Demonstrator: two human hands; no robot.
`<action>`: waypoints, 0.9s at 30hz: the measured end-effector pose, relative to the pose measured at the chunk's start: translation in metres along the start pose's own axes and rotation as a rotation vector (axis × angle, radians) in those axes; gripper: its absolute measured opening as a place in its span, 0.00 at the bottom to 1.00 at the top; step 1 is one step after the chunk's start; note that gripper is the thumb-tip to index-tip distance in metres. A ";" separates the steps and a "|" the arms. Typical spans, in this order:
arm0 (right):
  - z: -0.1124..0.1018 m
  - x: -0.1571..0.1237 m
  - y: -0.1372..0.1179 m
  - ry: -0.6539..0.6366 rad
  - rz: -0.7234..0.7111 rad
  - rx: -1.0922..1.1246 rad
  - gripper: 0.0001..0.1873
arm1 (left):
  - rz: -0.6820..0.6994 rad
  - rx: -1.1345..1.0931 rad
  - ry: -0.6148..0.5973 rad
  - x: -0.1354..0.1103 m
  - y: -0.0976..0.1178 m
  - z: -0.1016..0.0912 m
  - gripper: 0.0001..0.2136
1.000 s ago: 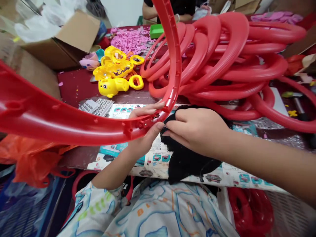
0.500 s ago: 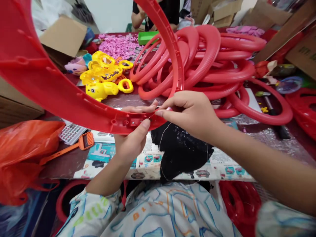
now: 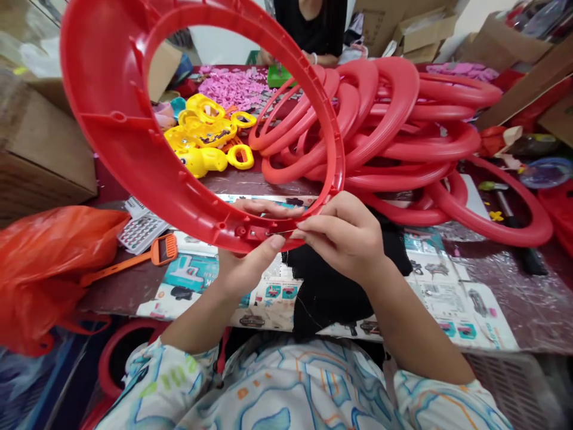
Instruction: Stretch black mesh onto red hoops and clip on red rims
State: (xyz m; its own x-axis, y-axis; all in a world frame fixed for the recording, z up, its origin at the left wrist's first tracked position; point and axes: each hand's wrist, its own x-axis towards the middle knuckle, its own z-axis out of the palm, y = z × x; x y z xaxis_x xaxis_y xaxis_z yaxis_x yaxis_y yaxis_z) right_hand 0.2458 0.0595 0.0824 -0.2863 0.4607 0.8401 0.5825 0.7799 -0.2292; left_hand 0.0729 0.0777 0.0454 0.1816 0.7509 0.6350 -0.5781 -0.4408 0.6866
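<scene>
A glossy red plastic ring with a ribbed hollow inner side (image 3: 110, 149) stands tilted above the near middle of the table. The left hand (image 3: 244, 266) grips its lower rim, thumb inside and fingers behind. The right hand (image 3: 347, 236), narrowed to a pinch at that rim, holds a thin pale wire-like strand (image 3: 285, 232). Below lie a black cloth (image 3: 331, 292) and a printed white-and-teal sheet (image 3: 183, 278). Farther right is a heap of red rings (image 3: 394, 134); farther left, yellow plastic toy parts (image 3: 203, 161); near left, an orange plastic bag (image 3: 54, 257).
</scene>
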 end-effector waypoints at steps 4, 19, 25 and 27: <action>0.004 -0.003 -0.001 -0.020 -0.030 -0.102 0.07 | -0.008 0.018 0.024 -0.005 0.001 0.002 0.23; 0.033 0.004 -0.021 -0.496 0.026 0.242 0.13 | -0.154 -0.044 0.266 -0.062 0.026 -0.029 0.17; 0.066 -0.014 -0.029 -0.568 -0.121 0.211 0.14 | -0.130 0.041 0.389 -0.099 0.030 -0.048 0.17; 0.079 -0.021 -0.030 -0.592 -0.147 0.206 0.14 | -0.138 0.054 0.447 -0.112 0.030 -0.053 0.17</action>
State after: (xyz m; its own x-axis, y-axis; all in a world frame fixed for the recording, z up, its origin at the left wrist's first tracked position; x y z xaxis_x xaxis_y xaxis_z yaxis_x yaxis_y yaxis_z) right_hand 0.1740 0.0602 0.0325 -0.7578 0.4525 0.4701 0.3636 0.8911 -0.2716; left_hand -0.0073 0.0061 -0.0237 -0.1130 0.9372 0.3301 -0.5280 -0.3381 0.7791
